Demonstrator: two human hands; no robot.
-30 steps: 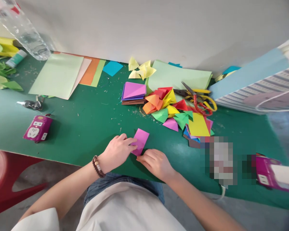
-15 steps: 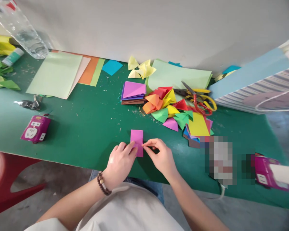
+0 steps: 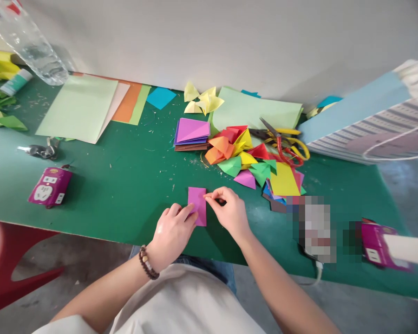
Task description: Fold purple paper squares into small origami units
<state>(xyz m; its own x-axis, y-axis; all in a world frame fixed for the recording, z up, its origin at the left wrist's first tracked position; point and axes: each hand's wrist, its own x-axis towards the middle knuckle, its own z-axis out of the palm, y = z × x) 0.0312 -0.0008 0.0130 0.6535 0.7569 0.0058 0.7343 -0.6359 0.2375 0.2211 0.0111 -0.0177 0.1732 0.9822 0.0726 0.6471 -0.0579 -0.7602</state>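
While I watch through the head cam, the magenta paper rectangle [image 3: 197, 206] lies flat on the green work table [image 3: 101, 185], right in front of the person's body, b/w both hands. L hand [image 3: 172, 234], w/ a beaded bracelet [image 3: 148, 263] on the wrist, is pressed down, fingers close together, fingertips [image 3: 186, 212] on the paper's lower left side. R hand [image 3: 228, 211] is in a pinch: thumb & index meet at the paper's right edge, other fingers curled in.

Just up-table is a pile of folded paper pcs [image 3: 233, 157] in mixed colours, w/ red-and-yellow-handled scissors [image 3: 285, 146] right beside it & a stack of purple paper squares [image 3: 191, 132] to its left. Further back: pale green sheets [image 3: 76, 109] and yellow folded pcs [image 3: 198, 102]. Far L: magenta power strip [image 3: 49, 187], keys [image 3: 38, 150], plastic bottle [image 3: 31, 46]. Far R: striped paper bag [image 3: 355, 120]. Pixelated object [image 3: 311, 229] near the table's front edge, too blurred to tell.
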